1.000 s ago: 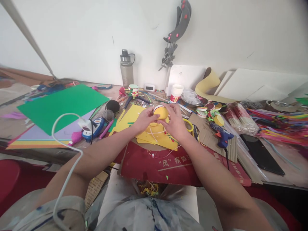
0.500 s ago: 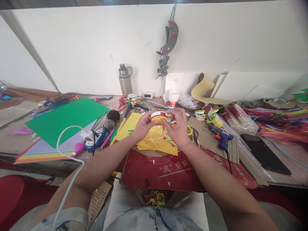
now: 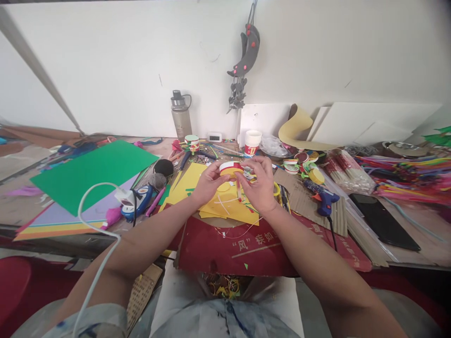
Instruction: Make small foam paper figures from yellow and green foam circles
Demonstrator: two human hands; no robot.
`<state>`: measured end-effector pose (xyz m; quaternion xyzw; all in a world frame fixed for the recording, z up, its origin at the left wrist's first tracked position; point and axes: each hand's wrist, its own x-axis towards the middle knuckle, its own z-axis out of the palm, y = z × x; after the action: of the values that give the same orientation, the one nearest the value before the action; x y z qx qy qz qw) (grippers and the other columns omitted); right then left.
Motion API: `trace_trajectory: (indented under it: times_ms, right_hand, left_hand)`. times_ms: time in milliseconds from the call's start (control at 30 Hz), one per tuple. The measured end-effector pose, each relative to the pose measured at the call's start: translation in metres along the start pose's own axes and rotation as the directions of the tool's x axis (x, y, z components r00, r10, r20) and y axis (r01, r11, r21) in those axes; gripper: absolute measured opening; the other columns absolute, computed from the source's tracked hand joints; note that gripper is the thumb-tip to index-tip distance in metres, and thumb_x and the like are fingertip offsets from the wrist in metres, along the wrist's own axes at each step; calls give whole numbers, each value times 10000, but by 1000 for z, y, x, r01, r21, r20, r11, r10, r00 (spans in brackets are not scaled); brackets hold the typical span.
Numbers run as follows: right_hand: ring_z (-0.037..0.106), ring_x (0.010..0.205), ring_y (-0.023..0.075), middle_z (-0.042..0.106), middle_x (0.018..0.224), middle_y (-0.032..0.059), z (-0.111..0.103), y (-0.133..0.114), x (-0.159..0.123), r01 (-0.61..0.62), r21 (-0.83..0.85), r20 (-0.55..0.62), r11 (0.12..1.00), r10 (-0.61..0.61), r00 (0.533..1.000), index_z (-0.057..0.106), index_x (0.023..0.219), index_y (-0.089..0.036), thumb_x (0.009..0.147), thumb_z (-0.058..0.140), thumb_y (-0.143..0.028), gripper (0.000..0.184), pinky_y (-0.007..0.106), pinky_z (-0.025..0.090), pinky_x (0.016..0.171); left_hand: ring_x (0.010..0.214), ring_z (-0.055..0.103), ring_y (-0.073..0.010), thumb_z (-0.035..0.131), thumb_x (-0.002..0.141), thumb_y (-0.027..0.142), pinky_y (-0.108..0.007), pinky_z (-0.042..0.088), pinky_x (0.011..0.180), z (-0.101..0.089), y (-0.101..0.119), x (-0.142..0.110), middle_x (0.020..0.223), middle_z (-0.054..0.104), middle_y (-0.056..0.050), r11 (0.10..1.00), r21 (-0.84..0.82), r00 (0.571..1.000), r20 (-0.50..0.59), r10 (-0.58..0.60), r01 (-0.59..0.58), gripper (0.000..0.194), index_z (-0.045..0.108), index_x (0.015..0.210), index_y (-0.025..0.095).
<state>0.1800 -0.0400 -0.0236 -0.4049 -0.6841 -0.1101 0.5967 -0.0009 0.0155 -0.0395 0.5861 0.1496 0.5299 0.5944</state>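
Observation:
Between both hands, above the work surface, is a small round paper drum (image 3: 230, 168) with a white top, a red band and yellow on its near side. My left hand (image 3: 209, 183) grips its left edge between thumb and fingers. From the right, my right hand (image 3: 260, 180) pinches it with the thumb at the front and bent fingers behind. A short stick with a red tip (image 3: 239, 192) hangs below the drum. Under the hands lie yellow paper sheets (image 3: 211, 209) with a crossed pair of white strips (image 3: 222, 203) on them.
A red cardboard sheet (image 3: 229, 253) lies at the front edge. To the right are a blue glue gun (image 3: 326, 204), a black phone (image 3: 384, 220) and colourful pipe cleaners (image 3: 405, 173). Green paper (image 3: 95, 173) lies left. A bottle (image 3: 181, 117) and paper cup (image 3: 252, 142) stand behind.
The view has shifted slightly. Both hands keep their grip on the drum, with hardly any visible movement.

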Motion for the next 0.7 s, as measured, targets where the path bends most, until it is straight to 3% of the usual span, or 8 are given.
trace_trajectory:
  times_ms: [400, 700]
  right_hand:
    - [643, 1050, 278, 639, 1101, 80, 1, -2, 1, 67, -26, -45, 997, -68, 997, 740, 1126, -280, 1027, 732, -337, 115, 498, 577, 931]
    - [630, 1074, 290, 633, 1125, 94, 0, -3, 1, 20, 21, -24, 1000, -20, 1000, 736, 1148, -279, 1020, 735, -354, 148, 498, 583, 920]
  left_hand:
    - [979, 768, -187, 980, 781, 460, -393, 690, 938, 0, -1, 0, 1093, 813, -45, 1000, 23, 1000, 13, 0, 0, 519, 735, 1163, 208]
    - [957, 769, -171, 993, 764, 460, -353, 689, 905, 2, 1, -1, 1080, 819, -37, 1000, 4, 1000, -2, 1, -1, 529, 743, 1157, 211]
